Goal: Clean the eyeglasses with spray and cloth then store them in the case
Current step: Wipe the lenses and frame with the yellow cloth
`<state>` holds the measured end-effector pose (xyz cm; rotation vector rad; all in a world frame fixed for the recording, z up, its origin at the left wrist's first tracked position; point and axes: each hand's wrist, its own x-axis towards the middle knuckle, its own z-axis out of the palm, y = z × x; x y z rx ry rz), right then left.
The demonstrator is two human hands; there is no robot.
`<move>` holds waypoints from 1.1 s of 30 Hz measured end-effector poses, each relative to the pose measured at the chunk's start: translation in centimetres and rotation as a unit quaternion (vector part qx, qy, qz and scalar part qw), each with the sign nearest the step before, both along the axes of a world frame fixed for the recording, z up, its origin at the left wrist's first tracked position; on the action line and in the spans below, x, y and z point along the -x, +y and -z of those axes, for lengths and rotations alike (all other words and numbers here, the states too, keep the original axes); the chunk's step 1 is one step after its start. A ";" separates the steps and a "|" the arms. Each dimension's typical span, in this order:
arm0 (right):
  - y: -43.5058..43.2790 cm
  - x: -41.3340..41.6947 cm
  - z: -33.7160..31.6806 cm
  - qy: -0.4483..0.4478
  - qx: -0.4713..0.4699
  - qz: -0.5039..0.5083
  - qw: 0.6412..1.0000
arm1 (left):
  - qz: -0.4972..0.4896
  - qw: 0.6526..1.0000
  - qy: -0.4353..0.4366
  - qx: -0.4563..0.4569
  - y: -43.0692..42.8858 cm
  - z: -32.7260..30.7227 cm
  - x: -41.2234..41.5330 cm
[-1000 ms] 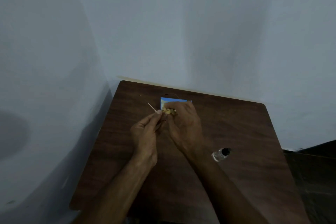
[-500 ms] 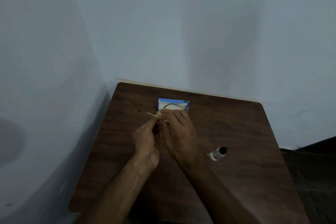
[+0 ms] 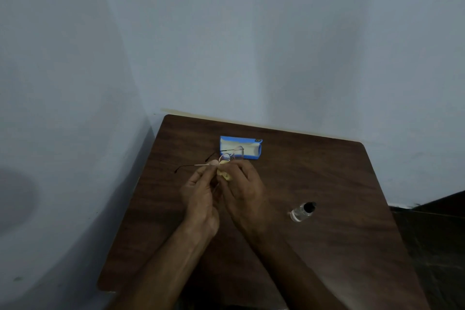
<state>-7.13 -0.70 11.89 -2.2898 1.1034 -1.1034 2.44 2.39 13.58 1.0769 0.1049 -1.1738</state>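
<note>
Blue case point(image 3: 241, 148) lies open (white-lined); left hand point(image 3: 200, 199) pinches eyeglasses point(image 3: 227, 156), right hand point(image 3: 242, 190) grips yellow cloth point(image 3: 224, 175); spray bottle point(image 3: 301, 212) seemingly holds clear liquid.

Left hand point(image 3: 201, 199), right hand point(image 3: 242, 191) and forearms point(image 3: 163, 259) are bare.

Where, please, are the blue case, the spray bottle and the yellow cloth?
blue case point(image 3: 259, 151): head view, right end wall.
spray bottle point(image 3: 298, 215): head view, clear body.
yellow cloth point(image 3: 224, 174): head view, bunched middle.
</note>
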 end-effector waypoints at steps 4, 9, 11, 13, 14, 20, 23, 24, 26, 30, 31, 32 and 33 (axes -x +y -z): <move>-0.4 0.1 -0.2 -0.004 0.000 0.022 1.000 | -0.004 1.000 0.023 0.012 -0.2 0.1 0.2; -0.8 0.0 -0.3 -0.011 -0.013 0.037 0.999 | 0.000 0.999 0.024 0.027 -0.5 0.4 0.1; -0.8 0.3 0.3 -0.013 -0.007 0.032 0.999 | 0.002 0.999 0.022 0.030 -0.3 0.5 0.0; -1.0 0.7 1.1 -0.069 -0.075 0.050 0.994 | 0.001 0.999 0.029 0.042 -0.2 0.5 -0.1; -1.1 0.8 1.2 -0.129 -0.144 0.062 0.979 | 0.006 0.998 0.031 0.048 -0.1 0.4 -0.1; -2.7 0.5 -0.2 -0.471 -0.443 0.093 0.758 | 0.049 0.996 0.043 0.063 0.4 0.0 0.6; -2.7 0.4 -1.1 -0.545 -0.540 0.079 0.637 | 0.075 0.995 0.037 0.052 0.7 0.5 1.0; -2.5 0.4 -1.3 -0.549 -0.560 0.068 0.617 | 0.079 0.995 0.029 0.051 0.7 0.6 1.0; -2.0 0.4 -1.4 -0.554 -0.592 0.040 0.584 | 0.087 0.995 0.010 0.051 0.8 0.9 0.9; -1.7 0.6 -1.3 -0.531 -0.623 0.002 0.574 | 0.094 0.994 -0.002 0.059 0.7 1.3 0.4; -1.8 0.7 -1.2 -0.523 -0.629 -0.008 0.574 | 0.095 0.994 -0.005 0.059 0.6 1.4 0.4; -1.9 0.8 -1.2 -0.514 -0.635 -0.018 0.576 | 0.098 0.994 -0.009 0.056 0.6 1.5 0.4; -2.1 0.9 -1.2 -0.501 -0.639 -0.026 0.583 | 0.100 0.994 -0.013 0.051 0.6 1.6 0.5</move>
